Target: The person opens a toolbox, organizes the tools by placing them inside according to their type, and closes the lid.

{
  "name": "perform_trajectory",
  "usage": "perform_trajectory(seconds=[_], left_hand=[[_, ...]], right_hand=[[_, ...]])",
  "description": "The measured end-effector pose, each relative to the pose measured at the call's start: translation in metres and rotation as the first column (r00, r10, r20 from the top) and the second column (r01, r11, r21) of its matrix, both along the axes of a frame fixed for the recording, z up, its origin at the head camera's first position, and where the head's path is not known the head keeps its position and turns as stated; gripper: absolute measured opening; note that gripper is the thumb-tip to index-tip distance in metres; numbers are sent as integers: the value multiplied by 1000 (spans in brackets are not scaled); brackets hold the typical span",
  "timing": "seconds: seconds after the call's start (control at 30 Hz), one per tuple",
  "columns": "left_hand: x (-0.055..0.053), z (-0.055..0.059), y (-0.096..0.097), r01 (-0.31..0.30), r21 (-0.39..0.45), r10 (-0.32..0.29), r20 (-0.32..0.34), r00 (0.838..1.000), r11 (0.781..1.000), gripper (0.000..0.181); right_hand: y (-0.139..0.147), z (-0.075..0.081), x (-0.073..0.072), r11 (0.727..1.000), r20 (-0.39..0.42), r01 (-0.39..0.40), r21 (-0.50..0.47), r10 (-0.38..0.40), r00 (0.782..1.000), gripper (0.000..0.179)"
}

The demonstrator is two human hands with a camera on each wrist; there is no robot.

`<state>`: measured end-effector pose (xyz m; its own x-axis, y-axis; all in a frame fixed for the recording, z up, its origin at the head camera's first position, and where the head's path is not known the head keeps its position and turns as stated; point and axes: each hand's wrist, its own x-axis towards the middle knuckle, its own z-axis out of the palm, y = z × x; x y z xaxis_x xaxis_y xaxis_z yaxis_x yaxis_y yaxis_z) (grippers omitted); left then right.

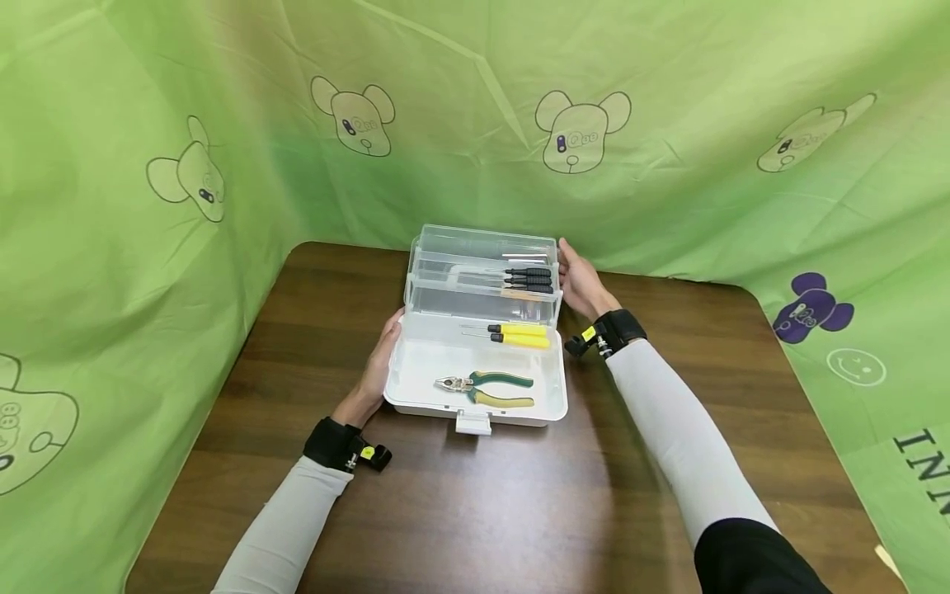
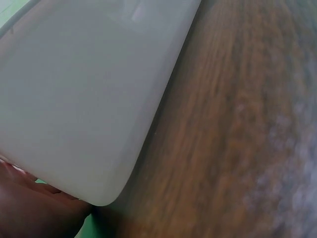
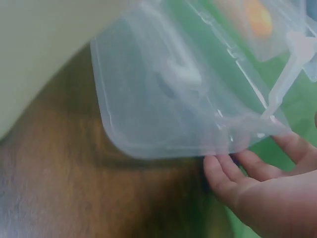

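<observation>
A white toolbox (image 1: 416, 363) stands with its clear lid (image 1: 482, 308) raised at the back, together with clear stepped trays (image 1: 438, 268). Combination pliers (image 1: 475, 384) with green and yellow handles lie in its base, behind them two yellow-handled screwdrivers (image 1: 519, 341). Several black-handled screwdrivers (image 1: 530, 279) rest in a tray. My left hand (image 1: 380, 363) holds the toolbox at its left side, the fingers partly hidden by the wall. With thumb and fingers, my right hand (image 1: 582, 282) grips the edge of the clear lid section (image 3: 148, 104) at the back right.
The brown wooden table (image 1: 475, 511) carries the toolbox near its back edge. A green printed cloth (image 1: 460, 181) hangs close behind it and along both sides. The toolbox's white latch (image 1: 472, 423) juts out at the front.
</observation>
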<state>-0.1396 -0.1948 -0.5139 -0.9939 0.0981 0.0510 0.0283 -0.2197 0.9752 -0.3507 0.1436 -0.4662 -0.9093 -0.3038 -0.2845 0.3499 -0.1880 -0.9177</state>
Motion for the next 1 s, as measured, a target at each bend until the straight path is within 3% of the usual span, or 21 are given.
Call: perform_trajectory(seconds=[0.2,0.37,0.57,0.77,1.0], left_hand=[[0,2,1,0,17,0,-21,1000,1000,62],[0,2,1,13,34,-12,-37,999,999,69],[1,1,1,-12,25,13,-26,1000,1000,80],[2,0,0,-4,16,4,21,1000,1000,89],[1,2,0,16,55,-16,-5,1000,998,87]], right_hand=[[2,19,6,998,-80,-23,-56,18,997,64],[3,30,13,992,-146,24,-126,-43,988,52],[0,43,21,965,-195,71,-252,-122,973,38],[-5,54,30,968,-252,79,-239,-140,957,25],[-4,64,40,953,-305,28,-300,-124,944,22]])
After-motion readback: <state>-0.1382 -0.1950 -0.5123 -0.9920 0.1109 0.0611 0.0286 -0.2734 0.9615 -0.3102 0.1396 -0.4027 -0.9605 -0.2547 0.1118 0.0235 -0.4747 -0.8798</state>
